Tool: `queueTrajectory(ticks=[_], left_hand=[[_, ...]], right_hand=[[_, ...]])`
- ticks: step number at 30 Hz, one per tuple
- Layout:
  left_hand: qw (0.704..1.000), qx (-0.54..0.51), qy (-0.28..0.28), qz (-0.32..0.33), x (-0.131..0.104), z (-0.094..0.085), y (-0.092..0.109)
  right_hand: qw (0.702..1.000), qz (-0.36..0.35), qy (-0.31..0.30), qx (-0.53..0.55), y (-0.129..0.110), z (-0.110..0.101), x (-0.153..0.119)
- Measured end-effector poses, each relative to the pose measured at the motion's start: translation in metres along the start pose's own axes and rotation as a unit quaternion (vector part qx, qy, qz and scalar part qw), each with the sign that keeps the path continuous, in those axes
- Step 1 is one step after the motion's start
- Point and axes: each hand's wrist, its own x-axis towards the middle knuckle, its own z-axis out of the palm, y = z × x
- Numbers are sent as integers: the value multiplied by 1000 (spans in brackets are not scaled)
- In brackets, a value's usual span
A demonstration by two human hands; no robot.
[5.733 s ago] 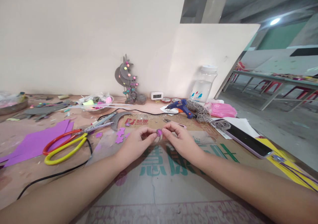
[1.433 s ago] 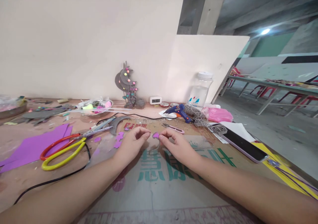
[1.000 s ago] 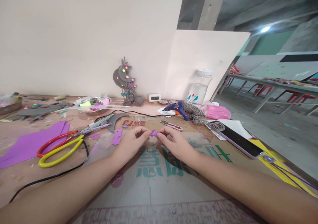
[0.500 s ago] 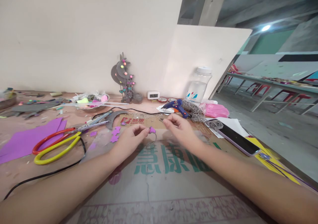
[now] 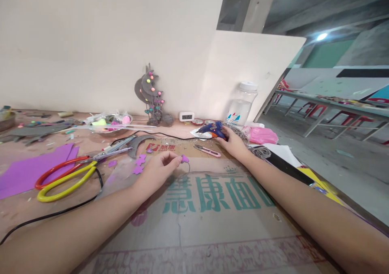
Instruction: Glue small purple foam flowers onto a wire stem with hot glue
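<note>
My left hand (image 5: 162, 166) is closed in a pinch on a small purple foam piece (image 5: 184, 159), from which a thin grey cord (image 5: 189, 168) curves down. At the back of the cardboard, my right hand (image 5: 232, 142) has its fingers around the handle of a blue hot glue gun (image 5: 212, 129). The gun's nozzle points left over a scrap of white paper. In front of it lies a slim pink-handled tool (image 5: 207, 151). Purple flower cut-outs (image 5: 139, 164) lie just left of my left hand.
Scissors (image 5: 67, 177) with red and yellow handles and purple foam sheets (image 5: 39, 168) are at left. A decorated grey moon ornament (image 5: 150, 92) stands by the wall. A water bottle (image 5: 241, 106), a phone (image 5: 282, 166) and a pink bag (image 5: 261, 135) are at right.
My right hand has moved right and back, from above the cardboard to the glue gun's handle. The pink-handled tool now shows. My left hand still pinches the purple piece.
</note>
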Motion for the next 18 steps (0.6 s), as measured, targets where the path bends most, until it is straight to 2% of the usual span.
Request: queueTrajectory(ticks=[4, 10, 14, 18], left_hand=[[1000, -2, -2, -7, 0, -1, 0], [1000, -16, -2, -6, 0, 0, 1], [999, -19, 2, -28, -1, 0, 2], [1000, -25, 6, -16, 1, -1, 1]], right_hand=[[998, 4, -24, -60, -3, -1, -4], [994, 25, 5, -109, -12, -5, -9], [999, 47, 24, 0, -25, -15, -6], [983, 32, -5, 182, -52, -31, -10]])
